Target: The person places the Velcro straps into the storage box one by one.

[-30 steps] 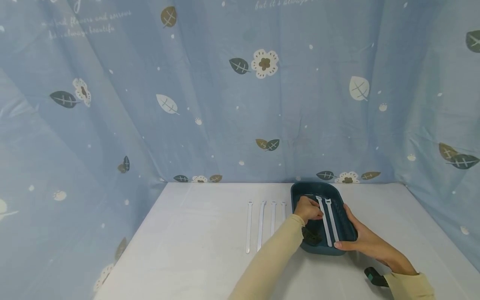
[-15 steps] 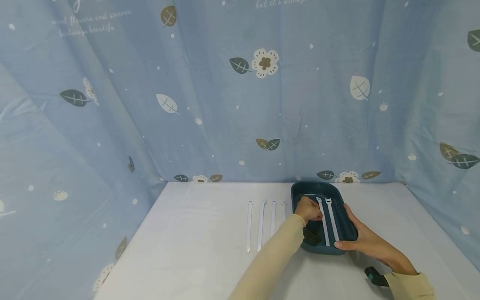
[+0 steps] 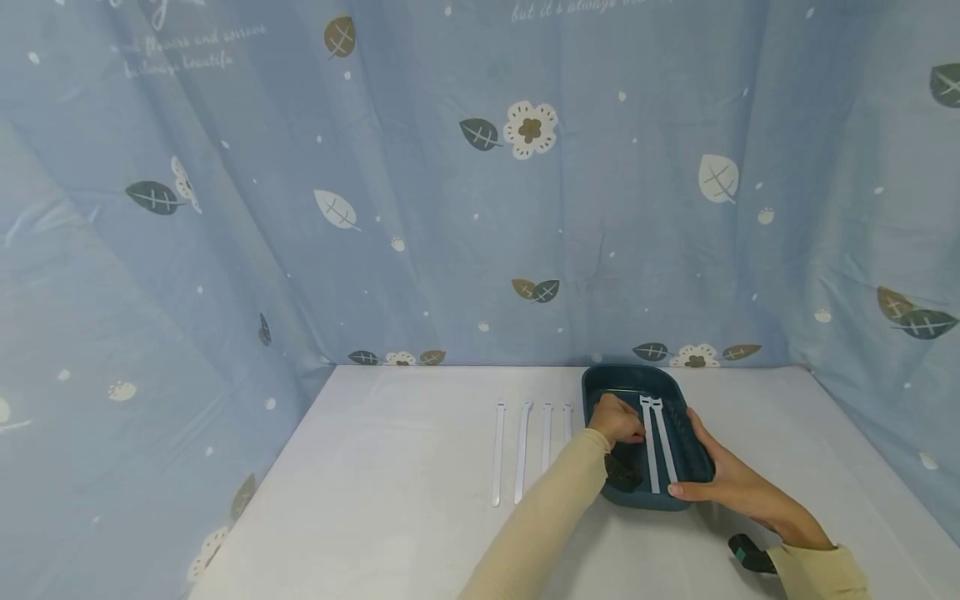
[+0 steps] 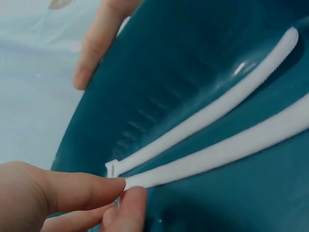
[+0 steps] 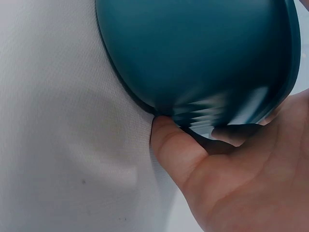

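In the head view, a dark teal basket (image 3: 642, 501) holds two white hook-and-loop cable ties lying lengthwise, their slotted heads close together at the far end. My left hand (image 3: 618, 418) reaches inside it. Thumb and finger pinch the head end of the left cable tie (image 4: 217, 151), partly covering that end in the left wrist view. Just beside it runs the other cable tie (image 4: 207, 112), which is untouched. My right hand (image 3: 738, 482) grips the basket's right side, its thumb at the near rim and its fingers along the outer wall, as the right wrist view also shows.
Left of the basket, several more white cable ties (image 3: 498, 454) lie side by side on the white table (image 3: 405, 467), some partly hidden by the left sleeve (image 3: 532, 533). A blue patterned curtain (image 3: 420, 183) hangs behind. Near the right sleeve is a black device (image 3: 750, 554).
The pinched cable tie's head has shifted right, up against the other one's head, and its tail first swung slightly left. The right hand and basket have stayed put.
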`<state>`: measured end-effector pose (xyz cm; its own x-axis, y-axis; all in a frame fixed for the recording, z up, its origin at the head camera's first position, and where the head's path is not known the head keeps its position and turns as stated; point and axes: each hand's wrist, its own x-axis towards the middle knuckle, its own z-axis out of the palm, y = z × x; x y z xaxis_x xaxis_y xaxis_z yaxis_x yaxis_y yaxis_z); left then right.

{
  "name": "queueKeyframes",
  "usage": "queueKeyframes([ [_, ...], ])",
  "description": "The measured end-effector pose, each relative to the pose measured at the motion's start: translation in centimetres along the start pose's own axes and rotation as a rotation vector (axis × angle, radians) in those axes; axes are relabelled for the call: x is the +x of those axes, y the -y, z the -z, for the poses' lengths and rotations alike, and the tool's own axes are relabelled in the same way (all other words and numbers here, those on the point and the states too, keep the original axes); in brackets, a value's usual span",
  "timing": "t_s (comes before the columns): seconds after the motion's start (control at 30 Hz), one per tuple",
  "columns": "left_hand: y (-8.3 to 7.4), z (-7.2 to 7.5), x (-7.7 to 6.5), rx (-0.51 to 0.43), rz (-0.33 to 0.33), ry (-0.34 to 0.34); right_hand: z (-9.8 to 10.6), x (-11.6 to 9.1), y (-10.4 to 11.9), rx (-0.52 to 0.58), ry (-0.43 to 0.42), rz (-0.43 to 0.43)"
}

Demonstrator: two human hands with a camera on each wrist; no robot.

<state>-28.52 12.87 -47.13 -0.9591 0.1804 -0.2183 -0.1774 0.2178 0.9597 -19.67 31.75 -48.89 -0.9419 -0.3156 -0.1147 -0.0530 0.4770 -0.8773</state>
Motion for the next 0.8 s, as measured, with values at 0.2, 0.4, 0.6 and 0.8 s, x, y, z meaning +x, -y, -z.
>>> queueKeyframes([
  [0.2, -0.7, 0.2, -0.8, -0.046, 0.008, -0.004, 0.0, 0.0, 0.0, -0.015, 0.011, -0.025],
  [0.4, -1.4, 1.2, -1.6, -0.102, -0.047, 0.064, 0.2, -0.1, 0.0, -0.024, 0.024, -0.045],
  [0.6, -2.0, 2.7, -2.1, -0.152, -0.072, 0.139, 0.3, -0.1, 0.0, -0.014, 0.027, -0.048],
  [0.8, -2.5, 4.6, -2.4, -0.184, -0.105, 0.178, 0.2, 0.1, 0.0, -0.004, 0.024, -0.04],
])
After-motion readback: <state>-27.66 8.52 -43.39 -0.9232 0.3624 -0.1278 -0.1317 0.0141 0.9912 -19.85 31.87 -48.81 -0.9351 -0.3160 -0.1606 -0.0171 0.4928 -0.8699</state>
